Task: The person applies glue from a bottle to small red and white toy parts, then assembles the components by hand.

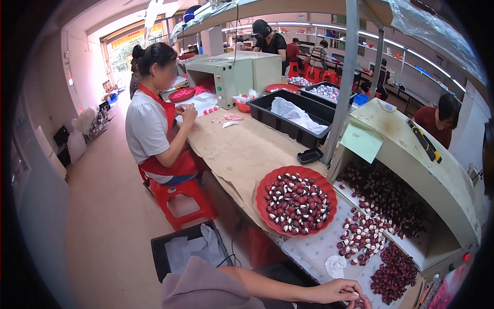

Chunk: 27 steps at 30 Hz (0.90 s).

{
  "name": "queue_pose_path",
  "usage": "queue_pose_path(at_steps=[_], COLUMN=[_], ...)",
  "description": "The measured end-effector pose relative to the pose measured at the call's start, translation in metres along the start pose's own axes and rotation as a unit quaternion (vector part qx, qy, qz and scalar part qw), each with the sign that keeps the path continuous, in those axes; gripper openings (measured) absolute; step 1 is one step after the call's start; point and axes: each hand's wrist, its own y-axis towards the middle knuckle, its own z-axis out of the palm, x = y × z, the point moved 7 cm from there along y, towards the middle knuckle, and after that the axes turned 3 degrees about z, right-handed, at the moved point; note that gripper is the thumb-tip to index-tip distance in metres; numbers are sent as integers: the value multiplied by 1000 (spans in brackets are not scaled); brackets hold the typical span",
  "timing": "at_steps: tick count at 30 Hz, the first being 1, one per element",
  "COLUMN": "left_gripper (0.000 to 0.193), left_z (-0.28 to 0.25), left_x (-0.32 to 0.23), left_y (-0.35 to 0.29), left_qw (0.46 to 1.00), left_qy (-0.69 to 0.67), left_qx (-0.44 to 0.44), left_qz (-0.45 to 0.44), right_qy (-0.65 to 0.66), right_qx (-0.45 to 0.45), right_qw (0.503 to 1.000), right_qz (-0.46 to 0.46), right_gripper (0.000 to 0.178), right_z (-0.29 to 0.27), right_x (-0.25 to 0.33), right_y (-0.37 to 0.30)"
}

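Low at the right, my left hand [334, 292] is closed in a pinch on a small white piece [355, 294]. My right hand [364, 303] meets it there, its fingers curled together and mostly cut off by the lower edge; what they grip is hidden. Just beyond the hands lies a crumpled white cloth or tissue [335, 266]. Beside it is a heap of small dark-red pieces [395, 273]. Farther back, loose round red-and-white pieces [362, 234] are spread over a patterned white sheet [309, 252].
A red scalloped tray [261, 206] holds many red-and-white pieces. At right, a pale green machine [406, 139] bears a yellow-black cutter [424, 141], with dark pieces in its opening. A co-worker [154, 113] sits on a red stool [182, 198]. A black bin [159, 257] stands below the table.
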Motion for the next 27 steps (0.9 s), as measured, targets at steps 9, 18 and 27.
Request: queue_pose_path(at_steps=[9,18,27], left_gripper=[17,21,25], left_z=[-1,-9,-1], left_x=[5,20,40], left_y=[-15,-8,-15], left_qw=[999,975,944], left_qy=[-23,-138,-215], left_qx=[-27,-70,-85], left_qz=[-26,-159,-237], right_qy=[-93,-96,-127], right_qx=[74,82,149], right_qw=[991,992,981], right_qz=[-66,-13,0], right_gripper=[28,33,32], right_z=[8,3,-7], right_x=[26,4,2], right_y=[-4,3,7])
